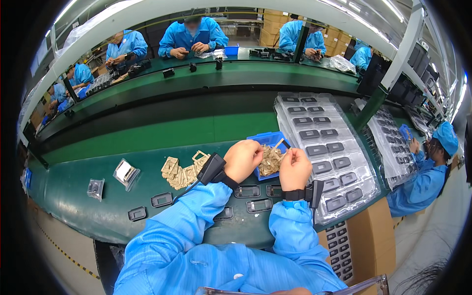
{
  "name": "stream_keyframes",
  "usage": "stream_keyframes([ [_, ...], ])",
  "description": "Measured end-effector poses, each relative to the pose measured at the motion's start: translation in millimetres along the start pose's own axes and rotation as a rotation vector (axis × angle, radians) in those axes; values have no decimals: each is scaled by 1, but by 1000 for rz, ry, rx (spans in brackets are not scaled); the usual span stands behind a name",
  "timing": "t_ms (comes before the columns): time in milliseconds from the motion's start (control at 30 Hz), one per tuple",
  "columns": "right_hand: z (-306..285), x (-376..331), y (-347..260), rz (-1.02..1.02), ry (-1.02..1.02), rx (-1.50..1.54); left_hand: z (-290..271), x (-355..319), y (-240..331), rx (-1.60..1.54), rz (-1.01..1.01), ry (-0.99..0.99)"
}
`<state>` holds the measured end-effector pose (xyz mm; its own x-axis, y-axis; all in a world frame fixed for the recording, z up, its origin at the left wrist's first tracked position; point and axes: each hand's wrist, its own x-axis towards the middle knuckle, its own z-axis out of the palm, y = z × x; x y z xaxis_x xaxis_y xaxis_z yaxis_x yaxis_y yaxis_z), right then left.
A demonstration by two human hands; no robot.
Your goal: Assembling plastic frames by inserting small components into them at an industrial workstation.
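Your left hand (242, 160) and right hand (294, 168) meet over the blue bin (268, 140), fingers pinched together on a small tan part (272, 160) from the heap in it (too small to tell which hand really grips it). You look to be at the picking step: freeing one piece from the tangle. Next likely calls for separating it cleanly, then seating it in a black frame (247, 191) on the counter (73, 191) just below your wrists. More tan pieces (179, 172) lie left; trays (324, 147) right.

Two clear bagged parts (118, 177) are lying near the bench's left end. Workers in blue coats (189, 37) are sitting along its far edge.
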<state>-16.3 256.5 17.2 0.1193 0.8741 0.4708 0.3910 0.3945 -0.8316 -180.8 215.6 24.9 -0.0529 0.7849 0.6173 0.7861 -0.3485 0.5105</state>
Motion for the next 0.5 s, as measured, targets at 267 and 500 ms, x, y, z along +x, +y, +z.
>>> stream_keyframes([
  [267,9,-1,16,52,-36,268,-10,-3,4,55,175,-24],
  [500,0,-1,3,274,-176,599,-16,-7,7,197,362,-38],
])
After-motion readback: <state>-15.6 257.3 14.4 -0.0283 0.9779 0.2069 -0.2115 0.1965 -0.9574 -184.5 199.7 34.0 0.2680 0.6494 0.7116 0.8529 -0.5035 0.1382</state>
